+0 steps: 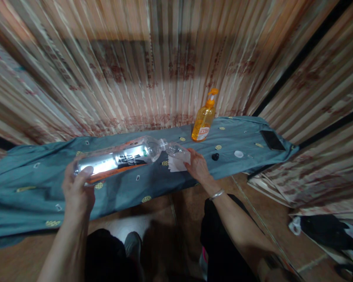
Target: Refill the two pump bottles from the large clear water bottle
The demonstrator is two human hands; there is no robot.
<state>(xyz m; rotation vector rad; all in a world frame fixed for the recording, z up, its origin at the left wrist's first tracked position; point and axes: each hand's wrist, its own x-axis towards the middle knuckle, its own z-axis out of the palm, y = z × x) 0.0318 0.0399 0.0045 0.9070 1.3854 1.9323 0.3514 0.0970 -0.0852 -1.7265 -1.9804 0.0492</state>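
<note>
My left hand [76, 188] grips the base end of a large clear plastic water bottle [120, 158], tipped on its side with its neck pointing right. The neck meets a small clear plastic cup [179, 150] that my right hand [197, 166] holds tilted toward it. A white paper piece [175, 165] lies under the cup on the blue-grey cloth [32, 180]. A bangle sits on my right wrist.
An orange pump bottle [204, 121] stands at the back of the cloth-covered table. A black cap [215, 157], a white cap [238, 154] and a dark phone [272, 140] lie to the right. Striped curtains hang behind. A dark bag [326, 231] lies on the floor at right.
</note>
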